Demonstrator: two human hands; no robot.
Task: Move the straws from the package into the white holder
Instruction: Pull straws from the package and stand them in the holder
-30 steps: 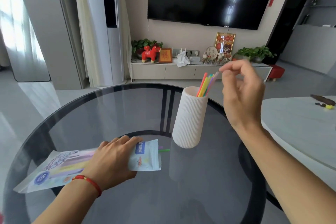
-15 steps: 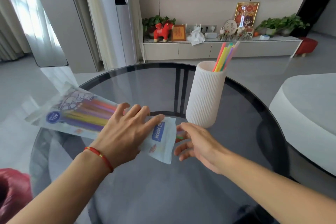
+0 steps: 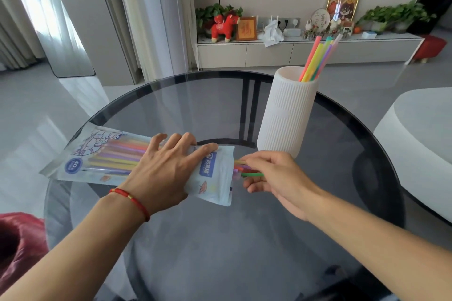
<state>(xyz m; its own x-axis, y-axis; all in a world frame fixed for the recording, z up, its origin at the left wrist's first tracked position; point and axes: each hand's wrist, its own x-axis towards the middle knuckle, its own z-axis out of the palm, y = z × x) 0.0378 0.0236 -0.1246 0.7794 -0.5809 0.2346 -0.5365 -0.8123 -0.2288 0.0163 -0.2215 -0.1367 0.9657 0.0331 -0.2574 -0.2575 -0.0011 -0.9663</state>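
A flat plastic package (image 3: pixel 97 159) of coloured straws lies on the round glass table (image 3: pixel 220 239). My left hand (image 3: pixel 163 168) presses flat on it with spread fingers. Straw ends (image 3: pixel 244 171) stick out of the package's open right end. My right hand (image 3: pixel 276 176) pinches those ends between thumb and fingers. The white ribbed holder (image 3: pixel 286 115) stands upright just behind my right hand, with several straws (image 3: pixel 318 58) leaning in it.
A white rounded table (image 3: pixel 420 134) sits close on the right. A red object (image 3: pixel 17 247) is at the lower left, beside the table. A low TV cabinet (image 3: pixel 305 51) with ornaments stands against the far wall.
My right hand came down from the holder's straws to the package mouth and closed its fingers on the protruding straw ends. The left hand stays pressed on the package. The view tilted down.
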